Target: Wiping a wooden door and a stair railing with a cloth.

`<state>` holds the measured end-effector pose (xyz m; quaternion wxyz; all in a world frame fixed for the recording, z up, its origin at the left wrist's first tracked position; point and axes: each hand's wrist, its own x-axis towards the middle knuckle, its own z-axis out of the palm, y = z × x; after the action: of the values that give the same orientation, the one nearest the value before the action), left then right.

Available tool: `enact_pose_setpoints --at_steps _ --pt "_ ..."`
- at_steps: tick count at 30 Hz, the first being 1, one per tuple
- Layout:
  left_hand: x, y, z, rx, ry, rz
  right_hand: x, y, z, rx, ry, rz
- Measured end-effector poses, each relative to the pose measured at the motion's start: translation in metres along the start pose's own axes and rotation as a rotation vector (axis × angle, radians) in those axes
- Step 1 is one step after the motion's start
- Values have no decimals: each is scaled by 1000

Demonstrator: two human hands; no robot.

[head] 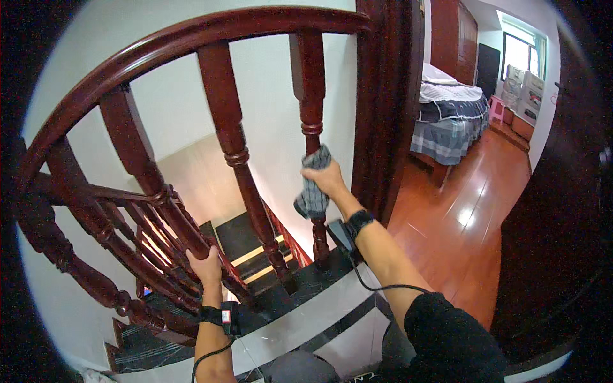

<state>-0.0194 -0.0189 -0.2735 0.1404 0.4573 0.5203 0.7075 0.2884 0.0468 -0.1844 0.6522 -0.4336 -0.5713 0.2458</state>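
Observation:
A grey checked cloth [313, 189], bunched up, is wrapped on the middle of a dark red wooden baluster [310, 81] near the door frame. My right hand [325, 177] grips the cloth against that baluster. Lower and to the left, my left hand [206, 265] is closed on another turned wooden baluster [175, 220]. The curved wooden handrail [201, 36] runs over the tops of the balusters. A black strap with a small device sits on each wrist.
Beyond the balusters, dark stairs [234, 237] with yellow strips lead down. Dark stone edging [306, 287] lies under the balusters. To the right, past a dark wooden door frame [385, 105], are a bed [450, 119], a pink stool [496, 109] and a glossy reddish floor [450, 215].

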Motion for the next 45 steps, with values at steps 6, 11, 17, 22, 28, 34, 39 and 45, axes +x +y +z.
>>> enact_pose_setpoints --at_steps 6,11,17,22,28,34,39,45 --pt "3 1 -2 5 -73 2 -56 70 -62 -1021 -585 286" --pt "-1 7 -3 41 -118 37 -82 34 -121 -1011 -611 343" --pt "4 -7 -4 176 -44 -48 -69 -13 -177 -505 -197 356" --pt "5 3 -6 33 -212 -97 7 -111 -217 -189 316 270" --pt "-4 22 14 362 -41 -231 146 -272 -248 -82 246 -572" --pt "5 -22 4 384 -53 -229 205 -262 -202 -637 694 -976" --pt "7 -10 -5 183 -110 -246 172 -164 -193 -767 654 -998" --pt "32 -57 -33 -7 -56 -173 70 -47 -187 -703 453 -805"
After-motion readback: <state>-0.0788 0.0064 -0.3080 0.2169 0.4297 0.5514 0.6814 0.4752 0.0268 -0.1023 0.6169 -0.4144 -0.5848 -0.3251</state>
